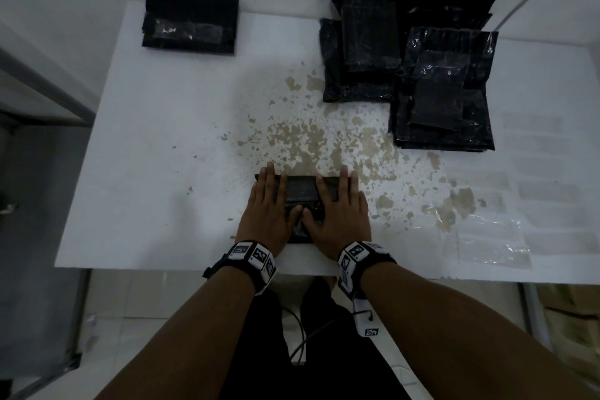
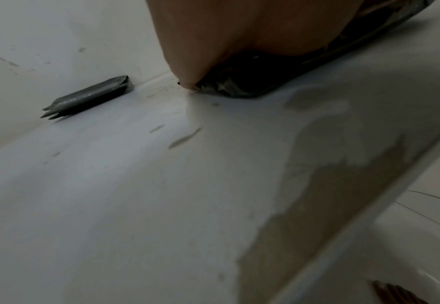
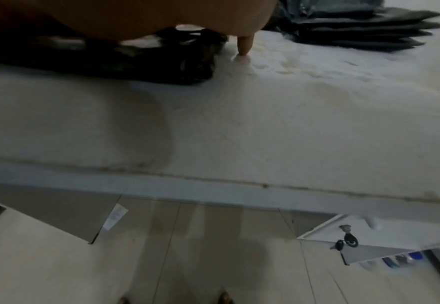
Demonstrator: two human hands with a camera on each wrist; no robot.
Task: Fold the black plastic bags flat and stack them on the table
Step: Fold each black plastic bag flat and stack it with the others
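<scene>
A folded black plastic bag (image 1: 301, 190) lies near the front edge of the white table (image 1: 156, 172). My left hand (image 1: 268, 204) lies flat on its left half with straight fingers, and my right hand (image 1: 339, 204) presses flat on its right half. The thumbs nearly meet over the bag's middle. In the left wrist view the palm (image 2: 239, 30) covers the bag (image 2: 237, 86). The right wrist view shows the bag (image 3: 140, 59) under my palm, with one fingertip (image 3: 244, 47) touching the table. A stack of folded bags (image 1: 190, 21) sits at the far left. Piles of unfolded bags (image 1: 422, 68) lie at the far right.
Worn brown patches (image 1: 308, 136) mark the table's middle. A clear plastic sheet (image 1: 487, 237) lies at the front right. A grey shelf (image 1: 39, 88) stands to the left of the table. Cables (image 1: 302, 334) hang below the table edge, above a tiled floor.
</scene>
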